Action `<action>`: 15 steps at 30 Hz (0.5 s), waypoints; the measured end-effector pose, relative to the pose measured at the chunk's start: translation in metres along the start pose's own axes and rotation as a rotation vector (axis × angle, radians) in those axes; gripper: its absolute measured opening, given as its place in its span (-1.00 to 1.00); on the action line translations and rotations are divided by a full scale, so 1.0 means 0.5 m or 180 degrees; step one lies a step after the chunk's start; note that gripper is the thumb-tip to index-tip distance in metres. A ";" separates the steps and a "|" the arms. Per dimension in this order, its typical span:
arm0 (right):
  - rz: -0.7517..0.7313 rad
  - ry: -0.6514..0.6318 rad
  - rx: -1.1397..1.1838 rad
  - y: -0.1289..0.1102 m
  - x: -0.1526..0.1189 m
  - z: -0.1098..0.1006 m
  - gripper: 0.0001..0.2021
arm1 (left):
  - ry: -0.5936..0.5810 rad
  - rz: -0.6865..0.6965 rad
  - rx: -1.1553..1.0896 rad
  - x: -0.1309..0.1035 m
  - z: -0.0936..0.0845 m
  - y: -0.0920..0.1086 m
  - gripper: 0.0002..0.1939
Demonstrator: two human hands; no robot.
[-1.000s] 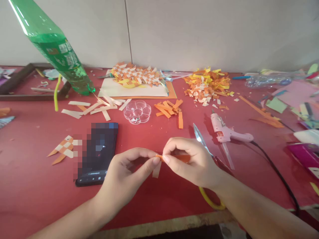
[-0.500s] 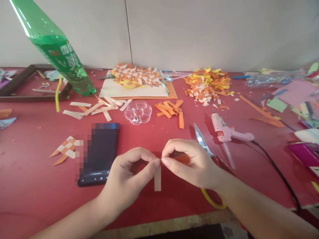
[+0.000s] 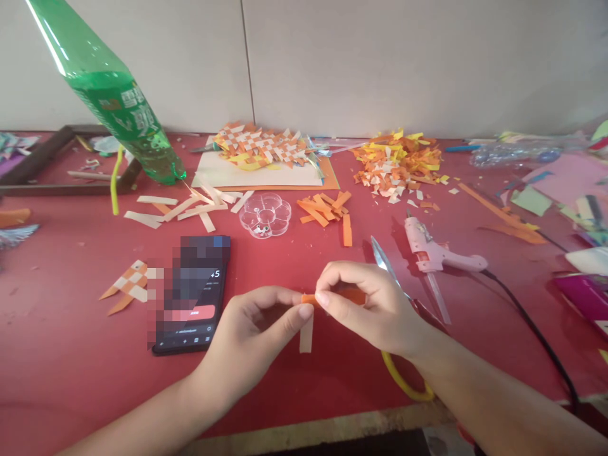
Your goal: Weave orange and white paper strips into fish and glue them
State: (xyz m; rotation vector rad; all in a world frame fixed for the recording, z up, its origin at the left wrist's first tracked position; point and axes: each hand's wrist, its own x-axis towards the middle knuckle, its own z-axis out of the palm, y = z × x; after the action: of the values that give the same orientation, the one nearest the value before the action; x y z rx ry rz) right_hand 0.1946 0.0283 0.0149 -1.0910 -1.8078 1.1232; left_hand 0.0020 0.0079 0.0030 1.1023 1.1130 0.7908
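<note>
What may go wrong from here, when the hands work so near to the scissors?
The right hand is close to the scissors and might brush their blade. The orange strip, pinched between fingertips, might slip or crease. The pink glue gun may be hot; I cannot tell.

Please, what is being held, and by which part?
Left hand pinches an orange paper strip at its left end, right hand farther along; a cream strip hangs below.

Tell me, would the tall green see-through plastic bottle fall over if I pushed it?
The tall green see-through plastic bottle might tip if pushed up high, since it's much taller than wide. It would probably feel fairly heavy, because the liquid inside reaches past the label. If it rolled afterwards, its rounded sides would likely be why.
</note>
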 end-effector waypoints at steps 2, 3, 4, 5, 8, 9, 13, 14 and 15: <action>0.0062 -0.0054 0.0004 0.000 -0.001 0.000 -0.87 | -0.0078 -0.0047 0.0054 -0.001 0.000 0.000 -0.85; 0.0090 -0.0079 0.0013 0.000 -0.001 0.001 -0.87 | -0.0091 -0.0064 0.0065 -0.002 0.000 0.000 -0.84; 0.0107 -0.0070 0.0024 0.001 -0.002 0.001 -0.90 | -0.0109 -0.0086 0.0051 -0.002 0.000 0.001 -0.82; 0.0107 -0.0040 0.0037 0.003 -0.003 0.002 -0.95 | -0.0124 -0.0108 0.0007 -0.001 0.000 0.001 -0.80; 0.0096 0.0090 0.0101 0.011 -0.005 0.005 -0.84 | -0.0101 -0.0159 -0.0283 0.001 0.000 0.001 -0.77; 0.0121 0.0091 0.0172 0.014 -0.005 0.006 -0.82 | -0.0059 -0.0168 -0.0371 0.003 0.000 0.001 -0.76; 0.0176 -0.0013 0.0527 0.020 -0.003 0.007 -0.93 | 0.0012 -0.0130 -0.0503 0.007 0.000 -0.001 -0.73; 0.0078 -0.0008 0.0500 0.021 -0.003 0.007 -0.91 | -0.0001 -0.0106 -0.0526 0.007 -0.001 -0.001 -0.73; -0.0048 0.0008 0.0379 0.021 -0.003 0.007 -0.85 | -0.0008 -0.0087 -0.0552 0.007 -0.001 0.000 -0.73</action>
State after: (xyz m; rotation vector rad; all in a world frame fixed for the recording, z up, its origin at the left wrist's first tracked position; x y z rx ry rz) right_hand 0.1950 0.0286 0.0040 -1.0071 -1.7214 1.2040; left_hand 0.0027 0.0111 0.0017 0.9408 1.0351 0.8476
